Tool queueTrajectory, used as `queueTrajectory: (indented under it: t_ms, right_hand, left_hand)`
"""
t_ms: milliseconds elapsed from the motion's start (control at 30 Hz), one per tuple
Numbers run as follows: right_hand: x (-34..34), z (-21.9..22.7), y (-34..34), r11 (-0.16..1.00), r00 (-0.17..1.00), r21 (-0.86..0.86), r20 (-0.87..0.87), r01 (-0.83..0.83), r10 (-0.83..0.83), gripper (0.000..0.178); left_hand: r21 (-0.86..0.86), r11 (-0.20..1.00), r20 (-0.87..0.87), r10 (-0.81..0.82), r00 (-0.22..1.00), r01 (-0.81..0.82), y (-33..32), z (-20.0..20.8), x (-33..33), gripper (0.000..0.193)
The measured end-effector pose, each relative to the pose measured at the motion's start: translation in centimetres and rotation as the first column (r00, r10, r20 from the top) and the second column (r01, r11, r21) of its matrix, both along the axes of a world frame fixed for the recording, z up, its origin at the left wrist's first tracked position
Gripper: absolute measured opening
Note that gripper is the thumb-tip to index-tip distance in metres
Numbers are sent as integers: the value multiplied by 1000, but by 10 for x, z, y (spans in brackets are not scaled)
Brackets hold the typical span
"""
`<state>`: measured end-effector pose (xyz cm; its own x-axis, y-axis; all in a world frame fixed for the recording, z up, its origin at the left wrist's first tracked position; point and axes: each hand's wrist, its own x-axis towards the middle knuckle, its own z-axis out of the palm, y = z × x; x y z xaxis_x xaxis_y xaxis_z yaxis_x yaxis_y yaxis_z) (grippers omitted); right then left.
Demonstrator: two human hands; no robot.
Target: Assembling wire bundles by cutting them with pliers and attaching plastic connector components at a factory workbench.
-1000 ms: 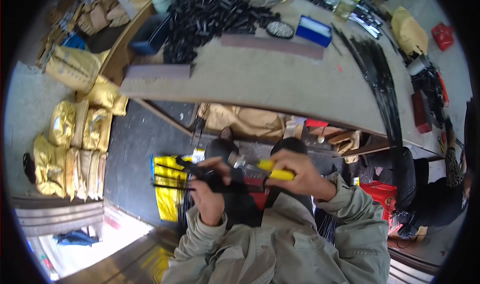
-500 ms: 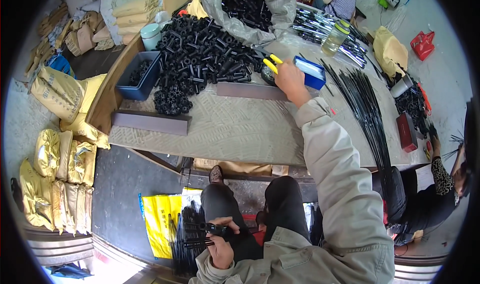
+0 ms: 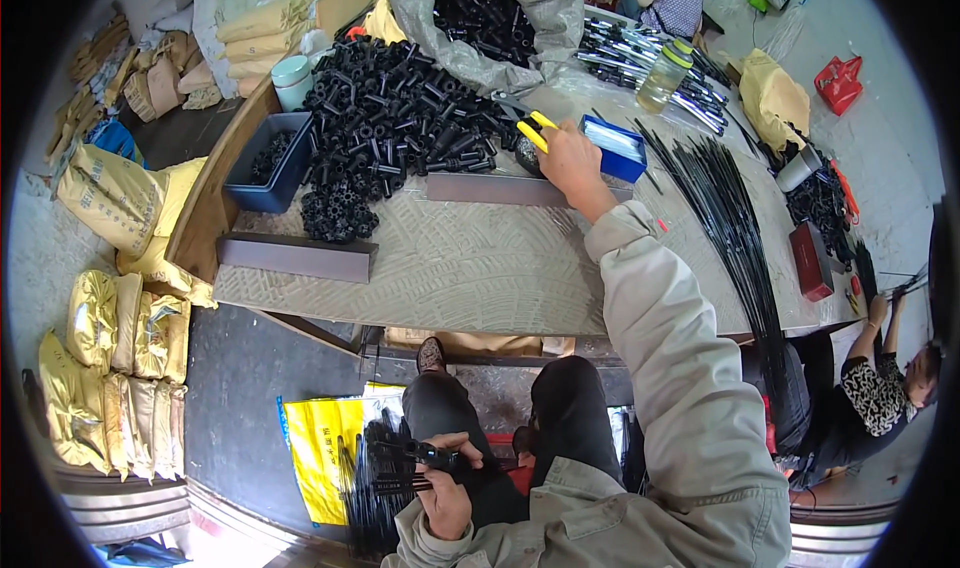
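Pliers with yellow handles [image 3: 530,126] sit in the right hand [image 3: 568,163], which is stretched far out over the pale patterned tabletop [image 3: 470,258], its fingers wrapped around the grips while the metal nose points toward the big heap of small black plastic tube pieces [image 3: 400,108]. That hand lies just beside a flat blue box [image 3: 612,148] and over a long grey metal bar [image 3: 500,188] lying across the tabletop; a second grey bar [image 3: 297,257] lies nearer the front edge. Down at the lap, the left hand [image 3: 447,493] has its fingers clamped on a black hub with thin black ribs [image 3: 405,465] fanning out to the left, above a yellow plastic sack [image 3: 318,453] on the floor. A dark blue bin [image 3: 263,163] holding more black pieces stands at the left end of the tabletop, and a grey sack [image 3: 500,18] spills black parts at the far side. A sheaf of long thin black rods [image 3: 735,228] curves along the right of the tabletop, and stuffed yellow bags [image 3: 110,368] are stacked on the floor to the left. Another person in a patterned sleeve [image 3: 880,393] sits at the right.
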<state>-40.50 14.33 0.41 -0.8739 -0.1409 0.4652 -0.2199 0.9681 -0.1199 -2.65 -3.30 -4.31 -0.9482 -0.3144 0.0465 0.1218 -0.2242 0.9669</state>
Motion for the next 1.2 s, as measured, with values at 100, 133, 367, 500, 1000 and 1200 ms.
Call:
queueTrajectory:
  t_ms: [100, 133, 367, 500, 1000, 1200]
  right_hand:
    - [9, 5, 5, 998, 997, -62, -70, -27, 22, 18]
    - [14, 8, 10, 994, 992, -99, -124, -53, 40, 16]
    - [190, 45, -8, 123, 716, -979, -32, -163, 697, 12]
    - [290, 35, -10, -135, 539, -972, -219, -191, 813, 11]
    - [368, 15, -15, -127, 506, -857, -407, -500, 760, 12]
    - [373, 13, -9, -104, 497, -824, -430, -557, 754, 15]
  left_hand:
    - [-5, 1000, 20, 10, 1000, -10, 2, 6, 5, 53]
    - [-29, 998, 10, 50, 999, -50, 4, 8, 5, 54]
    - [-15, 999, -113, -32, 993, 30, -4, 26, 6, 52]
    - [46, 992, -43, -115, 992, 117, 18, 63, 7, 55]
    - [-139, 965, -226, -248, 942, 221, 38, 65, 57, 51]
    - [-150, 957, -131, -268, 954, 249, 45, 68, 63, 56]
